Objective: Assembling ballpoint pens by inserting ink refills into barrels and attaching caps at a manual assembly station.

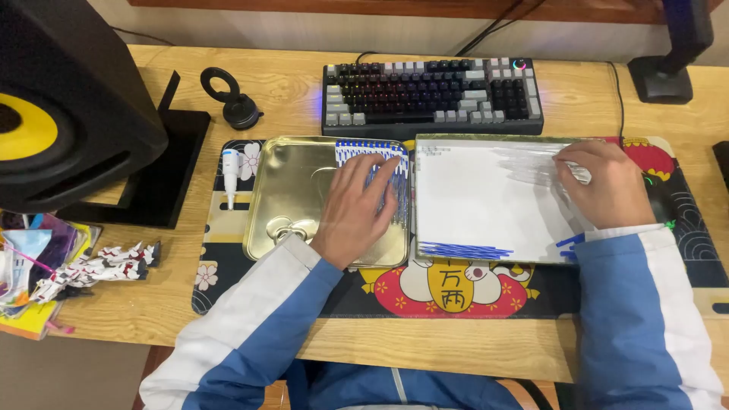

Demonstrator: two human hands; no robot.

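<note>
Gold tin under flat left hand

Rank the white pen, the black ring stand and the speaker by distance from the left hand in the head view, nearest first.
From the left hand, resting in the gold tin tray:
1. White pen, on the mat just left of the tray.
2. Black ring stand, farther back, left of the keyboard.
3. Black speaker, at the desk's far left.

Your wear: jacket, blue with white panels along both sleeves; white cuffs; centre zip at frame bottom.
</note>
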